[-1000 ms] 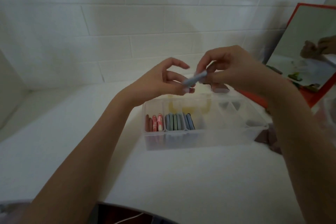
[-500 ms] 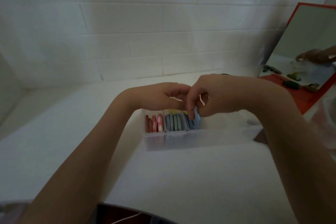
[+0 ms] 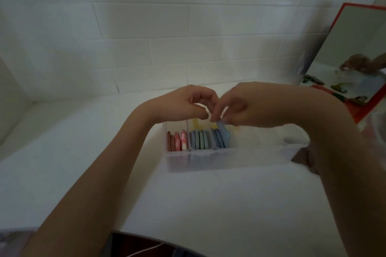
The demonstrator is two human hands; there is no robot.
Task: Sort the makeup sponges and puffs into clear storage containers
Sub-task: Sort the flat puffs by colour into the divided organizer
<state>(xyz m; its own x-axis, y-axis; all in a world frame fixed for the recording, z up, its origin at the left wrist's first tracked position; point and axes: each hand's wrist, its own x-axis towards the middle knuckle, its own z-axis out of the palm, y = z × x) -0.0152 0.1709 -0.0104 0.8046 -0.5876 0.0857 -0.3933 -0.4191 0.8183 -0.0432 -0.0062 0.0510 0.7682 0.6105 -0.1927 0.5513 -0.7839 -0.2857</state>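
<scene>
A clear divided storage box [image 3: 231, 158] stands on the white table. Its front row holds red and pink puffs [image 3: 177, 141] on edge in the left cell, grey-blue puffs [image 3: 200, 140] in the middle cell, and darker blue puffs [image 3: 219, 141] in the cell to the right. My right hand [image 3: 242, 106] pinches a light blue puff [image 3: 224, 134] by its top edge, its lower part down in that cell beside the darker blue ones. My left hand [image 3: 188, 103] hovers just left of it, fingers curled, holding nothing I can see. Yellow items behind are mostly hidden by my hands.
A red-framed mirror [image 3: 355, 52] leans at the right against the white tiled wall and reflects my hand. Something dark brown [image 3: 305, 157] lies behind the box's right end. The table's near edge [image 3: 167, 240] runs below, with a dark gap under it.
Both hands came down from above the box. My right hand carried the light blue puff down into the cell with the darker blue puffs.
</scene>
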